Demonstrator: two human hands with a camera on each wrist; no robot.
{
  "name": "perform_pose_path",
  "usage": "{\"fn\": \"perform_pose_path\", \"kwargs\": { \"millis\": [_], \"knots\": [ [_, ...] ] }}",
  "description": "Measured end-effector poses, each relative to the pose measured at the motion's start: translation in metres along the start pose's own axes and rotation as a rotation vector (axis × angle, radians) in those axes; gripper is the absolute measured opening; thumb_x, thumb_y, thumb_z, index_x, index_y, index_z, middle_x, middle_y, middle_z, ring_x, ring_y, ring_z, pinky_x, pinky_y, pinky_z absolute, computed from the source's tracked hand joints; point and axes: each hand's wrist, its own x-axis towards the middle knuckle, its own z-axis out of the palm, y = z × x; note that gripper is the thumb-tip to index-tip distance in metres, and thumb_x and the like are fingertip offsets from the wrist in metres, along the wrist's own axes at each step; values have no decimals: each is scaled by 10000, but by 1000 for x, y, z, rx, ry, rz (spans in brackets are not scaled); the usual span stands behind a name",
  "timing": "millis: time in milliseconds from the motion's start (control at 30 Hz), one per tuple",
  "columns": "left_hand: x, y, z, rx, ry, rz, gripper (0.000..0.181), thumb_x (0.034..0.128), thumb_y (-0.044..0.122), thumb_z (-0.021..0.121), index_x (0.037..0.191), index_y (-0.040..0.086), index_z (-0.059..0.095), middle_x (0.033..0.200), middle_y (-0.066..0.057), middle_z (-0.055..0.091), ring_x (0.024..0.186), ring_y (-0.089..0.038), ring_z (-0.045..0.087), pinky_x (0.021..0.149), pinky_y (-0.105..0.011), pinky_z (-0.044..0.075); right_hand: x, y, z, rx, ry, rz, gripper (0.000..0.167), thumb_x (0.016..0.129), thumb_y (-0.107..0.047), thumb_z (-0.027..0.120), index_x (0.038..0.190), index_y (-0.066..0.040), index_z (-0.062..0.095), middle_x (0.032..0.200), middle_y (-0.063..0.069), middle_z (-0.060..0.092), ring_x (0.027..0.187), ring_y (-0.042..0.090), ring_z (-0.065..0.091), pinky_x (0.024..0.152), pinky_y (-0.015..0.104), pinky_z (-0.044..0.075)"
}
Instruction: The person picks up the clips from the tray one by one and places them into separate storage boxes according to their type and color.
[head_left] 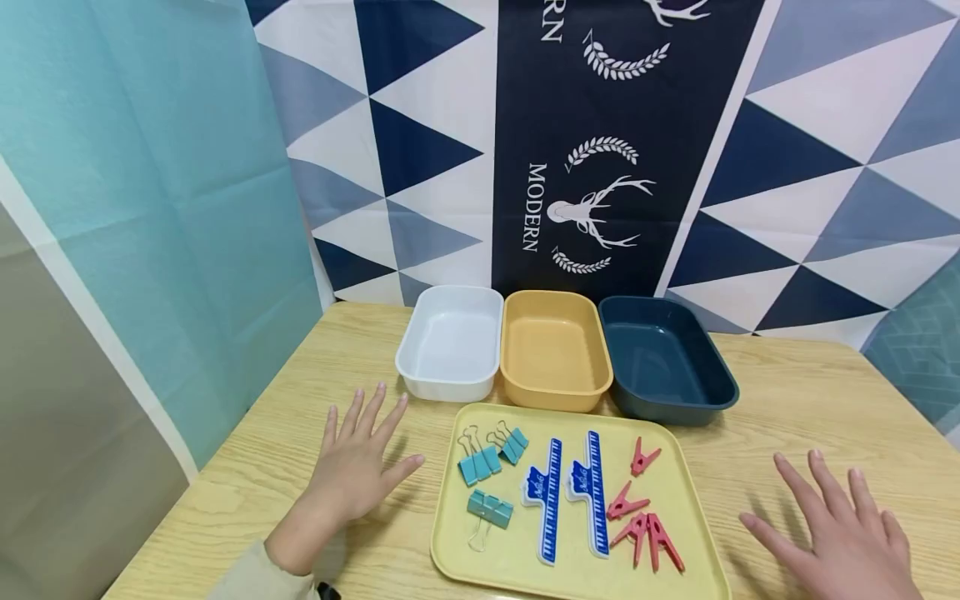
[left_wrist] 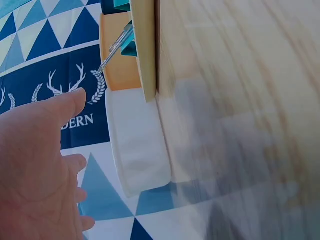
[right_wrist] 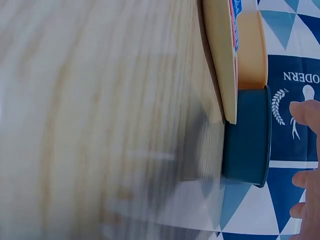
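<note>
While left hand and right hand are hovering, empty fingers wide, a tray is lying between.
Pegs, blue clips and binder clips are resting there, likely light, stiff, best pinched by handles; bins are standing beyond.

The left hand and right hand hover apart, fingers spread wide.

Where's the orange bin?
Head view: the orange bin sits beyond the yellow tray, between the white bin on its left and the dark-blue bin on its right.
</note>
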Motion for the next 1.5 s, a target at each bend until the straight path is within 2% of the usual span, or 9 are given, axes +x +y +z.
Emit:
{"fn": "perform_pose_path", "kwargs": {
  "millis": [300,700,1033,1500],
  "knots": [
    [3,5,0,-31,43,36,750,876,554,529,1480,193,269,1526,-130,154,1383,-369,52,1090,-602,19,0,-2,-2,17,-14,-7,974,839,-664,478,1481,-54,74,1446,342,-62,1237,541,-236,895,775,-67],
    [5,10,8,-67,17,49,734,888,527,532,1480,182,269,1528,-138,124,1382,-370,48,1093,-596,29,2,-6,0,32,-10,-31,967,839,-660,483,1476,-42,102,1447,348,-24,1247,557,-199,897,778,-47],
    [9,17,11,-101,51,97,741,879,487,572,1477,166,274,1526,-154,123,1376,-377,81,1098,-571,129,3,-25,-8,57,-24,-66,940,852,-628,499,1472,-31,123,1455,338,-20,1259,553,-180,900,777,-2],
    [10,23,13,-97,-20,94,728,887,495,554,1476,169,277,1526,-151,129,1372,-392,89,1097,-565,150,7,-36,-11,96,-52,-93,923,861,-614,500,1471,-25,139,1453,348,11,1263,549,-185,869,785,35]
  ]
}}
